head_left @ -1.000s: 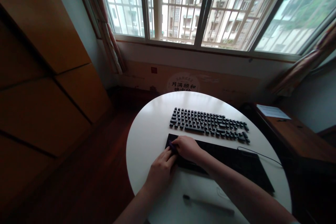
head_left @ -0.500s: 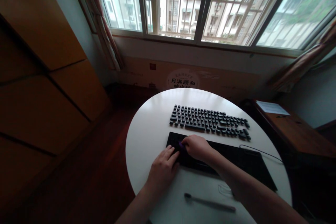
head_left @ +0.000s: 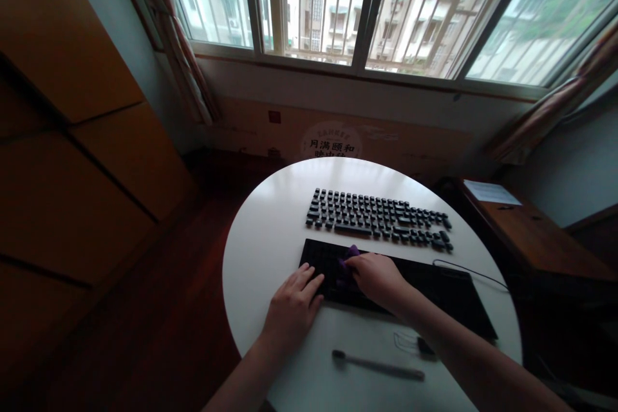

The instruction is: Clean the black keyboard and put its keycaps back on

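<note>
A black keyboard base [head_left: 449, 293] lies on the round white table, its keycaps off. My left hand [head_left: 293, 301] rests at the base's left end, fingers stretched out over the edge. My right hand [head_left: 379, 275] pinches a crumpled purple cloth [head_left: 353, 251] against the left part of the base; some of the cloth is hidden by the fingers. Behind the base, loose black keycaps [head_left: 354, 230] are laid out in keyboard order. Nearer to me lies a thin brush [head_left: 379, 365] with a dark head. By my right forearm is a wire tool [head_left: 404, 341] with a dark handle, partly covered.
The white table [head_left: 255, 251] has a curved edge all round. A cable [head_left: 473, 270] runs from the base's back over the table's right side. To the right stands a wooden desk [head_left: 545, 238] with a paper sheet [head_left: 492, 192]. Windows are ahead, wooden cabinets at left.
My right hand has slid the purple cloth slightly right along the base, and more of the cloth shows. My left hand stays at the left end. The whole view has shifted a little.
</note>
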A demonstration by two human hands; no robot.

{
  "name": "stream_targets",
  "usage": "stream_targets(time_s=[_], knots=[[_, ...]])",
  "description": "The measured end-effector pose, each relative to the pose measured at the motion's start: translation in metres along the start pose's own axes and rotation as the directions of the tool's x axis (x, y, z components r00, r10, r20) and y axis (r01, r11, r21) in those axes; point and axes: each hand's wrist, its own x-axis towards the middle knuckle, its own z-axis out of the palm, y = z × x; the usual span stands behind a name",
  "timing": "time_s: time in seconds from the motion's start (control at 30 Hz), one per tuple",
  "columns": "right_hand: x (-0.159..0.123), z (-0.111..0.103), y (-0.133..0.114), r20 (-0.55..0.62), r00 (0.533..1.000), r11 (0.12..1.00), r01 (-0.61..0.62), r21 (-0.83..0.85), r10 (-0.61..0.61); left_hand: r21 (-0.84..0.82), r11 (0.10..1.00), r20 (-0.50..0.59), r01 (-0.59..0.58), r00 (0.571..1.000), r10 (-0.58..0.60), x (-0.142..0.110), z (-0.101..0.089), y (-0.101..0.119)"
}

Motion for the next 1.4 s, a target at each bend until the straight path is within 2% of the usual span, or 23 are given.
stream_targets(time_s=[0.13,0.23,0.3,0.37,0.43,0.53,0.6,0.67,0.73,0.8,0.83,0.9,0.97,1.03,1.2,1.33,1.4], knots=[[-0.017,0.003,0.018,-0.044,0.998,0.999,-0.035,0.014,0.036,0.000,1.000,-0.009,-0.015,1.000,0.015,0.000,0.002,-0.001],[-0.036,0.001,0.042,-0.155,0.984,0.993,-0.074,0.089,0.087,0.007,1.000,-0.010,-0.027,1.000,0.027,0.000,0.002,-0.002],[-0.051,-0.002,0.062,-0.278,0.955,0.979,-0.053,0.198,0.107,0.009,0.999,-0.008,-0.031,0.999,0.031,0.000,0.001,-0.001],[-0.070,-0.007,0.082,-0.413,0.900,0.934,0.020,0.357,0.139,0.009,0.999,-0.010,-0.031,0.999,0.031,0.000,0.002,-0.001],[-0.090,-0.014,0.098,-0.506,0.834,0.816,0.129,0.563,0.217,0.007,1.000,-0.010,-0.029,1.000,0.029,0.000,0.002,-0.001],[-0.120,-0.028,0.110,-0.514,0.740,0.472,0.300,0.829,0.434,0.002,1.000,0.004,-0.029,1.000,0.029,0.000,0.001,-0.001],[-0.135,-0.036,0.111,-0.464,0.707,0.265,0.382,0.886,0.534,0.000,1.000,0.018,-0.029,0.999,0.029,0.000,0.000,-0.001],[-0.140,-0.040,0.110,-0.430,0.732,0.156,0.414,0.897,0.529,0.001,1.000,0.038,-0.031,0.999,0.031,0.001,-0.004,0.001],[-0.137,-0.039,0.108,-0.397,0.801,0.097,0.398,0.912,0.448,0.003,0.999,0.054,-0.038,0.998,0.038,0.002,-0.008,0.004],[-0.128,-0.031,0.105,-0.326,0.871,0.119,0.303,0.945,0.366,-0.003,0.999,0.059,-0.047,0.997,0.048,0.004,-0.013,0.009],[-0.122,-0.026,0.102,-0.287,0.893,0.189,0.233,0.954,0.346,-0.010,0.998,0.059,-0.054,0.997,0.055,0.005,-0.015,0.012],[-0.111,-0.016,0.096,-0.261,0.903,0.447,0.087,0.890,0.343,-0.025,0.997,0.071,-0.076,0.994,0.078,0.007,-0.018,0.019],[-0.103,-0.007,0.088,-0.329,0.883,0.689,0.010,0.725,0.334,-0.046,0.994,0.101,-0.104,0.989,0.108,0.010,-0.021,0.025],[-0.100,-0.003,0.082,-0.386,0.871,0.786,0.000,0.618,0.304,-0.086,0.989,0.133,-0.121,0.982,0.132,0.011,-0.024,0.031],[-0.117,-0.010,0.060,-0.373,0.904,0.746,0.101,0.658,0.207,-0.309,0.949,0.179,-0.056,0.977,0.116,0.008,-0.038,0.056],[-0.140,-0.013,0.032,-0.338,0.941,0.653,0.240,0.719,0.026,-0.494,0.870,0.222,-0.001,0.967,0.127,0.008,-0.047,0.081],[-0.150,-0.006,0.022,-0.313,0.950,0.610,0.243,0.754,0.008,-0.591,0.806,0.229,0.023,0.963,0.140,0.009,-0.048,0.090]])
